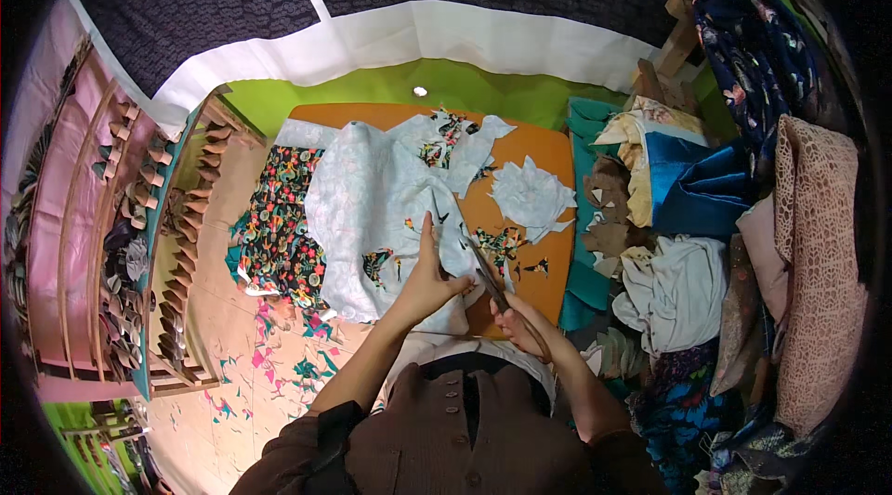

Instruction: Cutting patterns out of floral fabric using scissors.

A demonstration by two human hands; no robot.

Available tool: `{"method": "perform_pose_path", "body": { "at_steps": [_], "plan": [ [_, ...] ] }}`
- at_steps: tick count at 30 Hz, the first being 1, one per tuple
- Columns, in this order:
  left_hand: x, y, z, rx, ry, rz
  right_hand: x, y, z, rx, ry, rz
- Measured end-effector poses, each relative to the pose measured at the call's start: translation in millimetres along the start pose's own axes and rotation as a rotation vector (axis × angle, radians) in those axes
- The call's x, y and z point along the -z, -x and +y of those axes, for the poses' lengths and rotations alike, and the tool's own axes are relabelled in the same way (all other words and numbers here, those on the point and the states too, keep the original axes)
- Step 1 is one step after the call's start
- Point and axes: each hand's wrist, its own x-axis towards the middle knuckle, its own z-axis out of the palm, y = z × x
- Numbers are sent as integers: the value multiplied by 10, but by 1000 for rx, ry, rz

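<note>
A large floral fabric (367, 193) lies over the orange table, its pale underside up and its dark flowered face (283, 226) showing along the left edge. My right hand (525, 320) grips large scissors (492, 289) by the handles, their blades pointing away from me at the fabric's right edge. My left hand (430, 283) rests on or just above the pale side, left of the scissors, with thumb and fingers stretched apart. Beyond the blades lie a cut pale piece (531, 196) and dark floral scraps (500, 242).
The orange table (548, 286) carries it all. Colourful scraps (307, 370) litter the floor at left, near a rack of shoe lasts (190, 226). Folded and heaped cloths (676, 291) crowd the right side, with a lacy pink cloth (818, 263) hanging beyond.
</note>
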Motion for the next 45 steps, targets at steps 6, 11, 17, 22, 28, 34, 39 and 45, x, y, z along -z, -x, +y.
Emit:
{"method": "perform_pose_path", "body": {
  "at_steps": [6,11,17,22,28,34,39,45],
  "plan": [
    [-9,75,218,-2,-37,125,18,11,-2,-222,-444,-69],
    [95,61,273,-69,86,183,4,84,-10,-73,-261,-112],
    [150,74,319,-123,47,131,-148,20,-137,-33,-110,-103],
    [226,34,355,-99,29,37,-278,-139,-87,1,-255,-53],
    [342,-66,317,-140,15,-70,-361,-252,-82,-16,-365,-41],
    [463,-77,409,-101,-24,-120,-473,-319,-151,19,-455,-38],
    [510,-111,362,-117,-14,-117,-575,-333,-121,70,-498,-16],
    [523,-114,315,-102,66,-191,-556,-357,-78,30,-581,0]
  ]
}}
